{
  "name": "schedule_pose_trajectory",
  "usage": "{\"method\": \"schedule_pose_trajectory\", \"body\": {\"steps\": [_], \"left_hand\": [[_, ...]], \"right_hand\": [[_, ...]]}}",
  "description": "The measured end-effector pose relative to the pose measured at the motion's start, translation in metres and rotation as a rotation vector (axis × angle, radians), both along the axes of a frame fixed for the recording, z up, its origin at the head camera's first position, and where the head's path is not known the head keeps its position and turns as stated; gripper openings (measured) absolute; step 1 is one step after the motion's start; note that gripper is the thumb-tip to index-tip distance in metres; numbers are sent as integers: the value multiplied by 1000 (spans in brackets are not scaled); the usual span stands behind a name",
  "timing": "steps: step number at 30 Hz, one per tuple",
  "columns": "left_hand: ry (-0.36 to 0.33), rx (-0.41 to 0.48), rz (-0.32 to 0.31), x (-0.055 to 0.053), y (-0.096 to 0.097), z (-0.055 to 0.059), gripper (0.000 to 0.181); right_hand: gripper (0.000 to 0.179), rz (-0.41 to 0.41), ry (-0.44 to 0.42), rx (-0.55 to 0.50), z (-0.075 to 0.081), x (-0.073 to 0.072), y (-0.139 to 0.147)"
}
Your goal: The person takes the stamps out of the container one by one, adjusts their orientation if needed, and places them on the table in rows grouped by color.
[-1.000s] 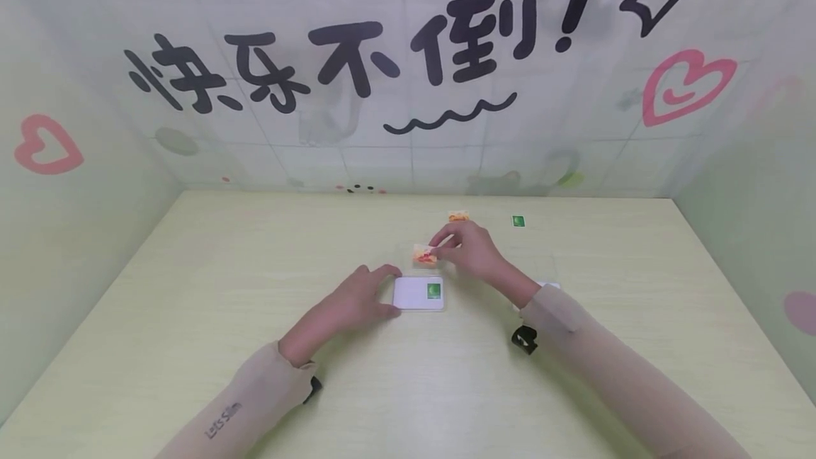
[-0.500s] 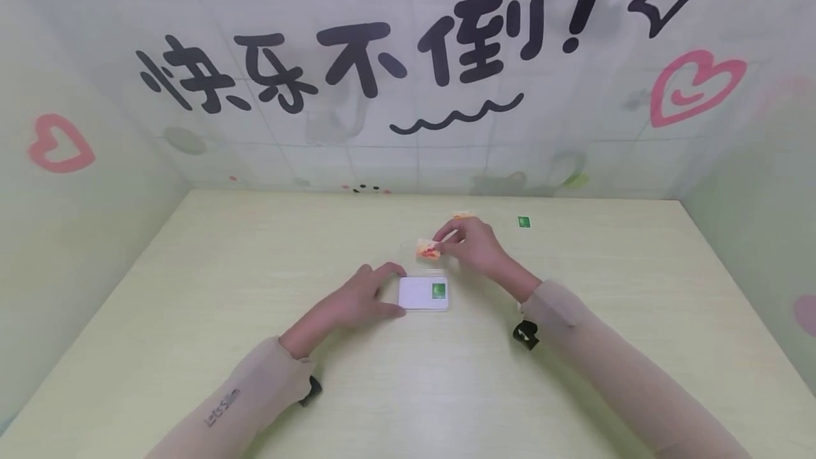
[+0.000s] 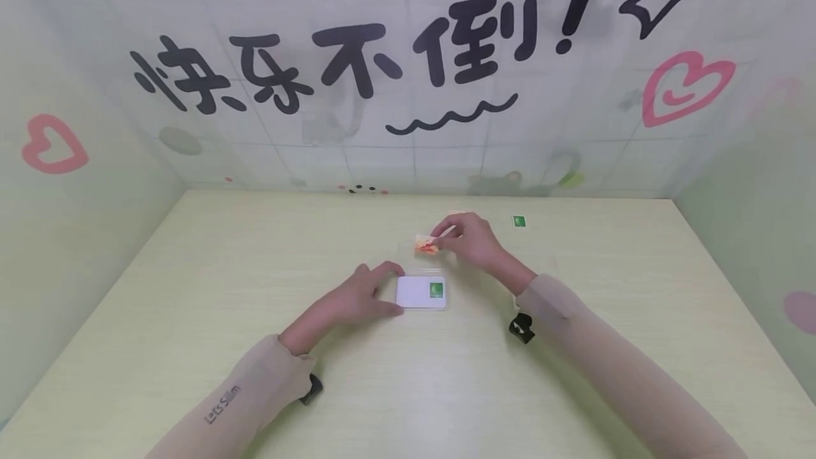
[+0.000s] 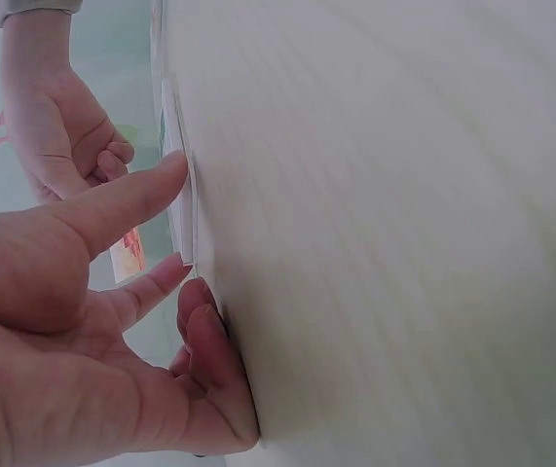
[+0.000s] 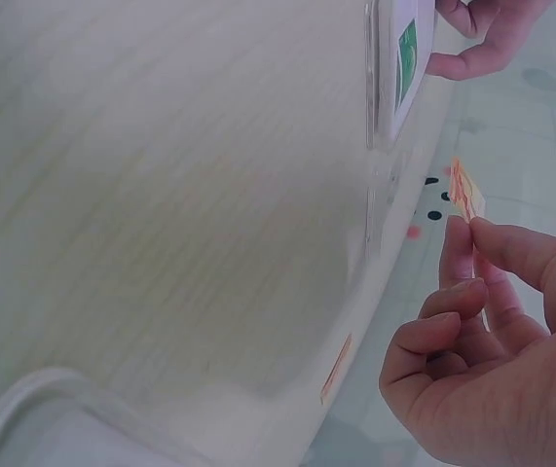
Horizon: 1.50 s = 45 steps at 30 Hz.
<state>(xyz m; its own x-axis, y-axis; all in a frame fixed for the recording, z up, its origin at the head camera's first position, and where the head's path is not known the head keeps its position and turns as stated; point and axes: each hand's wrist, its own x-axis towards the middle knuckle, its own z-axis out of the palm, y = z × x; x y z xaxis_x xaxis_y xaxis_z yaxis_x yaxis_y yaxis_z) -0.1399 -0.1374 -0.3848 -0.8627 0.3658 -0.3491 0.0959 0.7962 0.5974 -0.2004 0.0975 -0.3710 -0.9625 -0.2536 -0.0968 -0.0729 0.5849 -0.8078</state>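
Note:
In the head view, my left hand (image 3: 357,296) grips the left end of a small clear flat case (image 3: 411,292) with a white face, thumb on the near edge and index finger on the far edge. A green stamp-like picture (image 3: 436,290) lies on its right part. Behind the case stretches its clear lid (image 3: 406,261), folded back. Above that lid my right hand (image 3: 474,243) pinches a small orange-and-cream stamp (image 3: 426,245) between thumb and index finger; in the right wrist view this stamp (image 5: 465,193) stands tilted, apart from the case.
Toward the back right lies another green stamp (image 3: 519,221). A second orange stamp (image 5: 336,368) rests on the table, mostly hidden behind my right hand in the head view. Another clear case (image 5: 24,418) shows at the right wrist view's lower left. A printed wall curtain (image 3: 357,154) borders the table's back.
My right hand has shifted slightly up and away from the case with the pinched orange stamp, covering more of the second orange stamp. The left hand keeps its hold on the case.

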Motion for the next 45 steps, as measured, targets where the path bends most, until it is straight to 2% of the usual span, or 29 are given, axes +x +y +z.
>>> {"method": "schedule_pose_trajectory", "body": {"steps": [9,24,45], "left_hand": [[-5,16,-8,-1,-3,-2,55],[-13,18,-11,1,0,4,56],[-23,17,26,2,1,3,58]], "right_hand": [[15,-17,-19,-13,-3,-7,2],[16,-38,-19,-9,-4,-18,5],[17,-59,-52,4,-4,-27,4]]}}
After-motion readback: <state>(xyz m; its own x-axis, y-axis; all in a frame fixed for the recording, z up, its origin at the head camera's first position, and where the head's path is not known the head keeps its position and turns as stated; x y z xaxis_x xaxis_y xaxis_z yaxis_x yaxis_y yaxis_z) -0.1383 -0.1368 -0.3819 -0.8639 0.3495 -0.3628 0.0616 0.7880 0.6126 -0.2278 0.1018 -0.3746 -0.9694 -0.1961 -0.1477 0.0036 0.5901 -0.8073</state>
